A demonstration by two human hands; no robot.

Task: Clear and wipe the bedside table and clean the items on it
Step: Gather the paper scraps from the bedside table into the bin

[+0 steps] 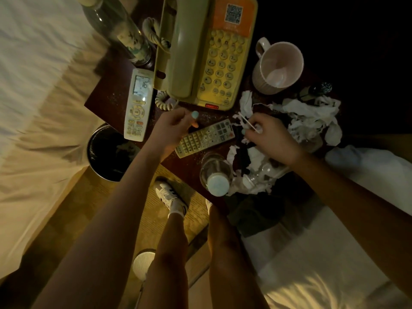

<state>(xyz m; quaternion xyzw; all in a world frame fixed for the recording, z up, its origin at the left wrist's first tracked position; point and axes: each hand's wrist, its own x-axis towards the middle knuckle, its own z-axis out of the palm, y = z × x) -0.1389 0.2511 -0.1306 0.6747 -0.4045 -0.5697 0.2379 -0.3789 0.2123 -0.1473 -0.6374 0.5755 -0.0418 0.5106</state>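
The right hand [272, 139] pinches a thin white stick [247, 124] between thumb and fingertips, over the crumpled tissues [312, 117] heaped on the right of the dark surface [104, 97]. The left hand [176, 128] hovers with its fingers loosely curled, nothing visible in them, just above the left end of the grey remote [205, 138] — it lies slanted between the two hands. Nearer stands a capped bottle [217, 177], its right side touching the tissues. To the left lies a white remote [139, 105]; farther off are the telephone [200, 52] and a mug [278, 68] — tissues crowd its near side. A bin [109, 152] stands on the floor [194, 197], left.
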